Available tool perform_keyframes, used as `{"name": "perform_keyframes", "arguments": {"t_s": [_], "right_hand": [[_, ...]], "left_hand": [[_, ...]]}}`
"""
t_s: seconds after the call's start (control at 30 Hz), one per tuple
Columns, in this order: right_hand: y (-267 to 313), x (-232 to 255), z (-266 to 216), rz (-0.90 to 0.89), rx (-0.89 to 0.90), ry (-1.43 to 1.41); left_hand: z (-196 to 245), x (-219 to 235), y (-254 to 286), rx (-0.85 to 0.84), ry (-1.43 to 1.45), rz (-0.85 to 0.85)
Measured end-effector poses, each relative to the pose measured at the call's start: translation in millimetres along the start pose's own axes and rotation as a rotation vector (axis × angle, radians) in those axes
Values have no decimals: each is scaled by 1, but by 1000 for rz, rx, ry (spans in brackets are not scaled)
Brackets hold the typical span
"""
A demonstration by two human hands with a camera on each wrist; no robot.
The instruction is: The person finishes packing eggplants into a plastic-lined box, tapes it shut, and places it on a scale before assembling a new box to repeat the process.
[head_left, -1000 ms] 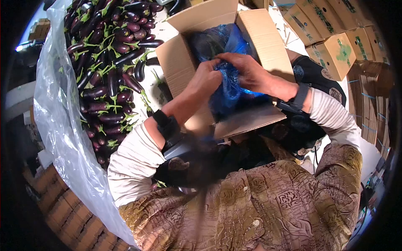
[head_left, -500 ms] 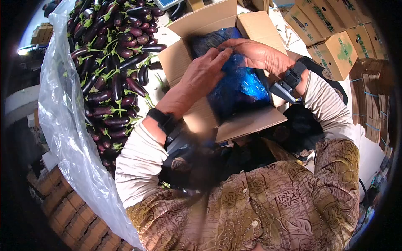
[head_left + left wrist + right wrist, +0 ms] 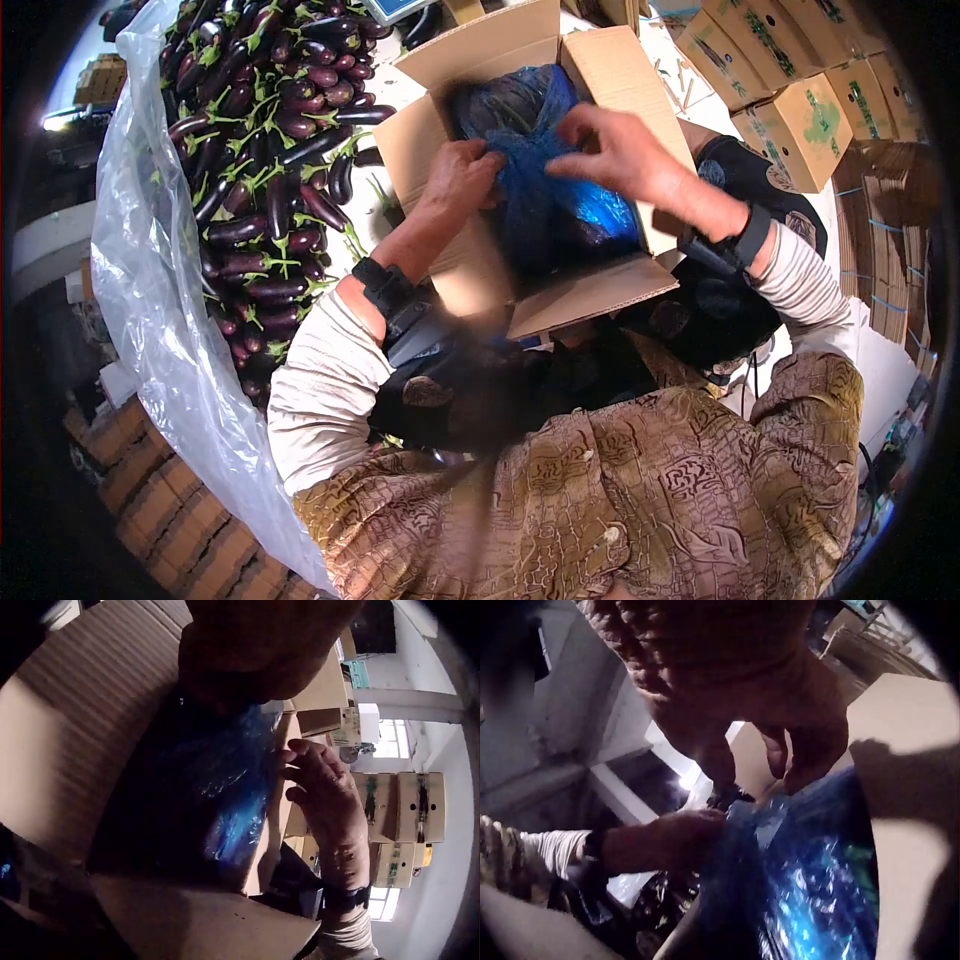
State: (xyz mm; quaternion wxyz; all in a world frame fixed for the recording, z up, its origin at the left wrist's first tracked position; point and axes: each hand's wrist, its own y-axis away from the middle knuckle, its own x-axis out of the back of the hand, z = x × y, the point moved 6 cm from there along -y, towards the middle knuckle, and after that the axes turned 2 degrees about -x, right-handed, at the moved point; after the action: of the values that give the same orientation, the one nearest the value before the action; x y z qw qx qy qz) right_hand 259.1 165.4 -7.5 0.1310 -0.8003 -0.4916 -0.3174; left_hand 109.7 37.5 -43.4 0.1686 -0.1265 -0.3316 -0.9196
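Note:
An open cardboard box (image 3: 620, 85) holds a blue plastic bag (image 3: 535, 165) with dark contents. At the bag's left side, my left hand (image 3: 462, 180) pinches the gathered plastic with curled fingers. Over the bag's right part is my right hand (image 3: 620, 155), its thumb and forefinger bent and apart with a gap between them. The right wrist view has the right hand (image 3: 742, 697) above the crinkled bag (image 3: 802, 885); whether a fingertip touches the plastic is unclear. In the left wrist view, the left hand (image 3: 262, 652) hides the plastic at its fingertips.
Many eggplants (image 3: 275, 200) lie left of the box, beside a clear plastic sheet (image 3: 150, 260). Part of a scale (image 3: 395, 8) shows at the top. Closed cartons (image 3: 800, 130) are stacked at the upper right, above flattened cardboard (image 3: 880, 250).
My hands were together over the middle of the bag and have moved apart, the left one to the left and the right one to the right. Gathered plastic now shows between them.

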Motion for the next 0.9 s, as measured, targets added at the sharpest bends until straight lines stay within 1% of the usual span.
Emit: {"name": "perform_keyframes", "arguments": {"t_s": [0.03,0.07,0.13,0.17,0.23,0.27,0.3,0.33,0.37,0.43,0.47,0.5,0.53,0.57,0.63,0.67,0.7,0.73,0.77,0.8,0.83,0.87,0.9], "right_hand": [[4,-12,-6,21,60,-92],[6,-23,-8,22,56,-91],[3,-43,-30,-37,174,32],[0,-52,-29,-36,174,33],[-8,-61,-31,77,237,122],[-13,-62,-26,75,242,123],[-17,-63,-24,25,284,174],[-21,-63,-20,-27,324,227],[-26,-62,-15,-33,321,228],[-37,-58,-6,-90,306,-61],[-40,-55,-1,-93,307,-62],[-45,-59,7,-266,193,-130],[-45,-63,5,-439,77,-197],[-44,-58,-1,-468,45,-196],[-46,-62,6,-478,47,-224],[-47,-63,10,-484,49,-251],[-47,-61,7,-487,53,-248],[-47,-56,6,-401,31,-216],[-46,-51,5,-318,9,-184],[-39,-50,-1,-324,10,-184],[-31,-40,-14,-217,109,-93],[-23,-33,-24,-110,209,-3],[-15,-37,-26,-117,214,-4]], "left_hand": [[0,-1,2,13,36,10],[1,-3,1,13,37,5],[2,-7,0,11,33,-48],[1,-7,0,10,33,-49],[-16,-6,1,148,414,-30],[-21,3,-2,147,416,-26],[-15,11,-4,23,146,-134],[-10,9,-4,-101,-123,-241],[-14,7,-2,-99,-118,-244],[32,22,23,-570,-525,175],[34,21,24,-567,-523,177],[41,18,30,-714,-578,190],[47,14,36,-859,-634,203],[43,11,34,-852,-635,207],[35,0,24,-792,-667,103],[33,0,22,-793,-665,109],[32,0,20,-755,-704,122],[31,1,18,-716,-743,134],[28,1,17,-712,-742,138],[21,0,13,-689,-670,132],[19,1,11,-668,-599,126],[20,4,6,-665,-597,131],[8,9,-6,-367,-461,10]]}}
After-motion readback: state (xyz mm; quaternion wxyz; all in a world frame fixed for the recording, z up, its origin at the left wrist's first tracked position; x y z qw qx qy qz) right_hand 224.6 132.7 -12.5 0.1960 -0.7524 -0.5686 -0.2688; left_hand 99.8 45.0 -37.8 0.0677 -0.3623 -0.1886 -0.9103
